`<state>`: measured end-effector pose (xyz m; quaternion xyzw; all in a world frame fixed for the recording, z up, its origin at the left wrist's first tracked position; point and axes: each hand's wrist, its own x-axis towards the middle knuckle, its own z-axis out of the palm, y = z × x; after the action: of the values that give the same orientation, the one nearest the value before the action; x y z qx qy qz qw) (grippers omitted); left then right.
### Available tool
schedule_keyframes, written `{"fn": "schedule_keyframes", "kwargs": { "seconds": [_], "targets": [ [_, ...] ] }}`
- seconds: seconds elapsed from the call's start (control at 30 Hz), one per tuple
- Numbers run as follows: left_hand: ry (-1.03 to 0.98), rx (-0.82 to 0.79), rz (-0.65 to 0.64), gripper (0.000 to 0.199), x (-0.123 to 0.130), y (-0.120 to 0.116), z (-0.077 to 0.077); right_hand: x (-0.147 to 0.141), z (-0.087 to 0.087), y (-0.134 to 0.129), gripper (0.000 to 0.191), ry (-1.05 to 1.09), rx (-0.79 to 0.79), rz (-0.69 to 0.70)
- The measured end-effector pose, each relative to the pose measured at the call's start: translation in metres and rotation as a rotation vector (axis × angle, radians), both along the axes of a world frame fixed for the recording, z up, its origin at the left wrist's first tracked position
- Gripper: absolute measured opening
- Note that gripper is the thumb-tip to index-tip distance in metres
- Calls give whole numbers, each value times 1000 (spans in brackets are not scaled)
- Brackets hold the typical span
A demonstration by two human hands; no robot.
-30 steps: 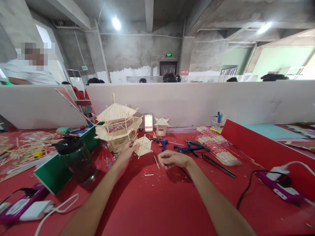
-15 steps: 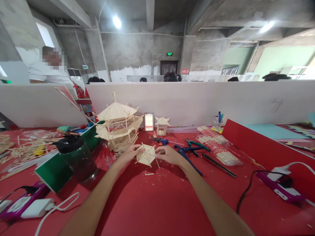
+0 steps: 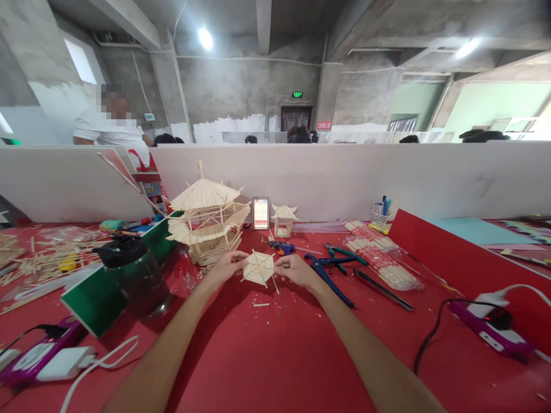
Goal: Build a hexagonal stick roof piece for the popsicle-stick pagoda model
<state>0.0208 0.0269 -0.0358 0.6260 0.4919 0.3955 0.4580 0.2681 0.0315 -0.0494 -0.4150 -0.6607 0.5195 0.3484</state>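
Observation:
A small hexagonal web-like frame of thin wooden sticks [image 3: 258, 268] is held just above the red table, its stick ends poking past the rim. My left hand [image 3: 232, 265] pinches its left edge between thumb and fingers. On the opposite side, my right hand [image 3: 296, 271] grips the right edge, fingers closed. Behind my left hand stands a large stick pavilion model [image 3: 206, 215] with tiered roofs. A smaller stick pavilion [image 3: 284, 220] is farther back. A blue glue gun [image 3: 282, 247] lies just behind the frame. One short loose stick [image 3: 261, 304] rests in front.
Blue-handled cutters [image 3: 329, 278], green-handled pliers [image 3: 344, 254] and a black bar-shaped tool [image 3: 383, 289] lie right. Bagged sticks [image 3: 383, 255] are beyond. A dark bottle [image 3: 135, 281] stands left by a green board [image 3: 97, 301]. Power strips [image 3: 495, 330] sit at both sides. A white partition [image 3: 327, 178] runs behind.
The stick frame has shifted slightly right and been turned a little; my left fingers now cover less of it. Behind the partition, a person in white has moved right.

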Motion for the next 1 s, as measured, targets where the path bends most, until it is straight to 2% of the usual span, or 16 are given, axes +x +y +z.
{"fn": "schedule_keyframes", "kwargs": {
  "seconds": [0.3, 0.37, 0.5, 0.63, 0.7, 0.87, 1.0],
  "targets": [
    [350, 189, 93, 24, -11, 12, -3, -11, -8, -6, 11, -103, -14, 102],
    [420, 208, 107, 23, -12, 11, -6, -11, -5, -9, 12, -215, 60, 87],
    [530, 238, 113, 23, -13, 9, -10, -9, 5, -16, 17, -556, 314, -19],
    [572, 264, 73, 27, -11, 6, -10, -13, 9, -25, 16, -768, 369, -23],
    [576, 275, 43, 29, -9, 5, -10, -13, 9, -28, 23, -815, 364, -41],
    [577, 316, -49, 36, -4, 3, -13, -7, 10, -27, 27, -855, 336, -58],
    [652, 416, -162, 29, -3, 0, -11, -2, 10, -21, 25, -776, 346, -18]
  ]
}}
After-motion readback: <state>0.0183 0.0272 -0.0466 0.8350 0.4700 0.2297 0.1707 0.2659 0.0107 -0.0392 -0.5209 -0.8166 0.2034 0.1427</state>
